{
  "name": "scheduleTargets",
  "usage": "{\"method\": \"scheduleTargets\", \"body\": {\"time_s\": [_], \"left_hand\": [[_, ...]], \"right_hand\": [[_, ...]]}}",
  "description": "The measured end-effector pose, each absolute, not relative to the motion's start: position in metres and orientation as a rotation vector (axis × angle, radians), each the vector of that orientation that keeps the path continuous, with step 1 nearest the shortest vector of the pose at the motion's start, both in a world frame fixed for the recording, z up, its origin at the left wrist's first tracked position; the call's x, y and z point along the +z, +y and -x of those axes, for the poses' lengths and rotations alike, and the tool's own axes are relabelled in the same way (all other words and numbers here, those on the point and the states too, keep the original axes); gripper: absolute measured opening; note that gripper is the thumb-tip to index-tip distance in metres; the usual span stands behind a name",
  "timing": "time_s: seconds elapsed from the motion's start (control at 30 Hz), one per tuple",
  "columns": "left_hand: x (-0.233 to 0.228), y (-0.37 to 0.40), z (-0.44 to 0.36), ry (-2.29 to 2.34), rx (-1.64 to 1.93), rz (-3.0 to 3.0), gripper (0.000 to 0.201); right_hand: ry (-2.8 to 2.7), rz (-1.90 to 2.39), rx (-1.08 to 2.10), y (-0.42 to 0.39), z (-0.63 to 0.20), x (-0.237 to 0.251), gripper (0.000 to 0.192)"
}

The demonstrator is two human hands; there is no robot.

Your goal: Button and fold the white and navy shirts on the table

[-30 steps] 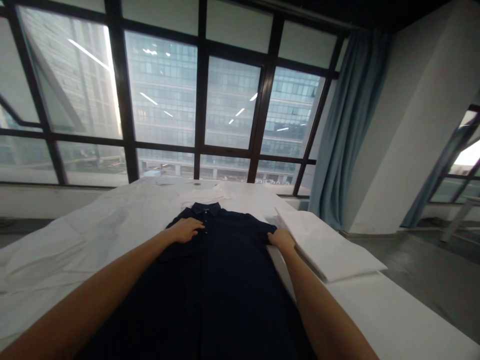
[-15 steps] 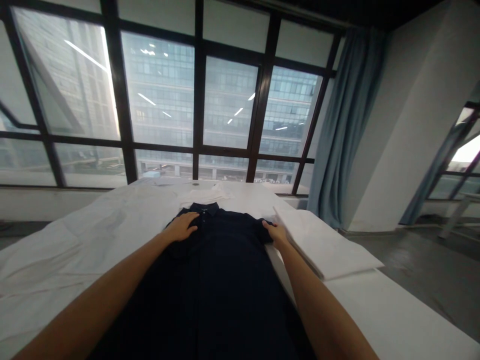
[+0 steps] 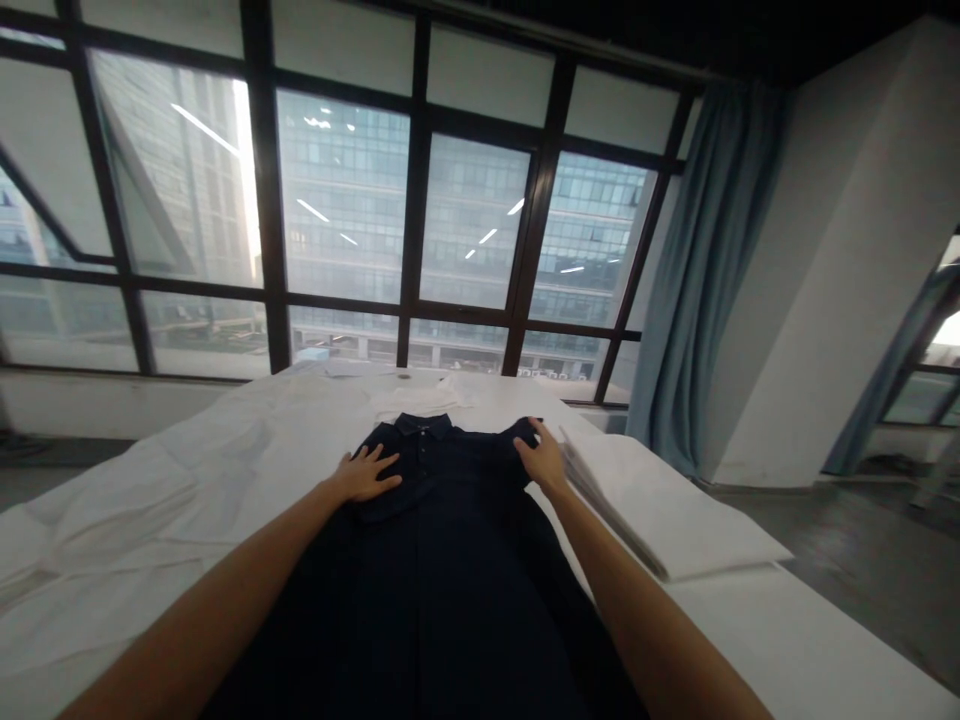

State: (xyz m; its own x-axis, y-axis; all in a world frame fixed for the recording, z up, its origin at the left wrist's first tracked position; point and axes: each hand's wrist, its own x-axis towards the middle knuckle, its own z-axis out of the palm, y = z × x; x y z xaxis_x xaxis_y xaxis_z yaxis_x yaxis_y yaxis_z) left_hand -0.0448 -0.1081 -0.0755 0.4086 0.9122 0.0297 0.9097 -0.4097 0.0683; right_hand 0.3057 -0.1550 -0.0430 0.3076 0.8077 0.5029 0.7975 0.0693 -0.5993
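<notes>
A dark navy polo shirt (image 3: 457,490) lies front up on the white table, its buttoned collar (image 3: 424,424) pointing toward the windows. My left hand (image 3: 367,474) rests flat on the shirt's left shoulder area, fingers spread. At the opposite side, my right hand (image 3: 541,456) pinches the right sleeve between thumb and fingers and holds it slightly raised. The lower part of the shirt runs toward me and blends into dark shadow, so its hem cannot be made out.
White cloth (image 3: 165,480) lies wrinkled across the left of the table. On the right sits a folded white stack (image 3: 667,500), close to my right forearm. Beyond the table stand windows (image 3: 345,200), a blue curtain (image 3: 697,270) and a pale pillar (image 3: 802,270).
My right hand has lifted the sleeve and turned it inward and upward. The fingers of my left hand have spread wider on the shirt. The view has shifted slightly.
</notes>
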Motion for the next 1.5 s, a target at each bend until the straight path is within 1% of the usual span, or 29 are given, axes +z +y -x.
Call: {"method": "scheduleTargets", "body": {"time_s": [0.1,0.17,0.27,0.37,0.43,0.57,0.63,0.7,0.8,0.87,0.93,1.0,1.07,1.13,1.2,1.3,1.4,1.5], "left_hand": [[-0.072,-0.117,0.036,1.630,0.157,-2.691,0.066],[-0.073,-0.122,0.031,1.561,0.127,-2.715,0.065],[-0.078,-0.126,0.027,1.532,0.050,-2.687,0.067],[-0.084,-0.124,0.028,1.551,0.049,-2.684,0.061],[-0.087,-0.121,0.029,1.562,0.060,-2.693,0.057],[-0.089,-0.119,0.030,1.563,0.030,-2.703,0.054],[-0.086,-0.118,0.031,1.547,0.027,-2.709,0.055],[-0.083,-0.116,0.034,1.555,0.060,-2.721,0.055],[-0.083,-0.111,0.039,1.648,0.124,-2.686,0.055],[-0.085,-0.108,0.043,1.692,0.112,-2.639,0.057],[-0.087,-0.104,0.047,1.691,0.054,-2.600,0.060],[-0.085,-0.097,0.050,1.615,0.002,-2.593,0.059],[-0.078,-0.086,0.054,1.544,0.040,-2.610,0.055],[-0.070,-0.071,0.058,1.618,0.177,-2.597,0.050],[-0.063,-0.053,0.060,1.797,0.295,-2.513,0.049],[-0.060,-0.025,0.060,1.955,0.283,-2.367,0.050],[-0.061,0.000,0.056,2.032,0.267,-2.273,0.051],[-0.060,0.018,0.052,2.037,0.262,-2.204,0.045]], "right_hand": [[-1.811,1.541,-0.065,-0.165,-0.247,-0.030,0.069],[-2.045,1.513,-0.091,-0.174,-0.209,-0.030,0.072],[-2.354,1.476,-0.079,-0.186,-0.169,-0.038,0.072],[-2.542,1.406,-0.071,-0.195,-0.152,-0.048,0.069],[-2.580,1.377,-0.096,-0.201,-0.148,-0.052,0.067],[-2.610,1.309,-0.110,-0.208,-0.146,-0.051,0.063],[-2.645,1.271,-0.027,-0.206,-0.148,-0.048,0.070],[-2.557,1.334,0.025,-0.199,-0.153,-0.046,0.076],[-2.309,1.578,-0.063,-0.182,-0.168,-0.051,0.069],[-2.303,1.752,-0.019,-0.171,-0.182,-0.059,0.075],[-2.378,1.852,0.149,-0.165,-0.195,-0.067,0.085],[-2.434,1.854,0.281,-0.161,-0.204,-0.073,0.091],[-2.466,1.802,0.299,-0.155,-0.210,-0.074,0.096],[-2.391,1.810,0.244,-0.145,-0.213,-0.072,0.091],[-2.203,1.894,0.171,-0.128,-0.215,-0.070,0.078],[-1.928,2.084,0.129,-0.094,-0.222,-0.071,0.064],[-1.744,2.148,0.181,-0.057,-0.232,-0.074,0.056],[-1.614,2.097,0.315,-0.026,-0.240,-0.075,0.051]]}}
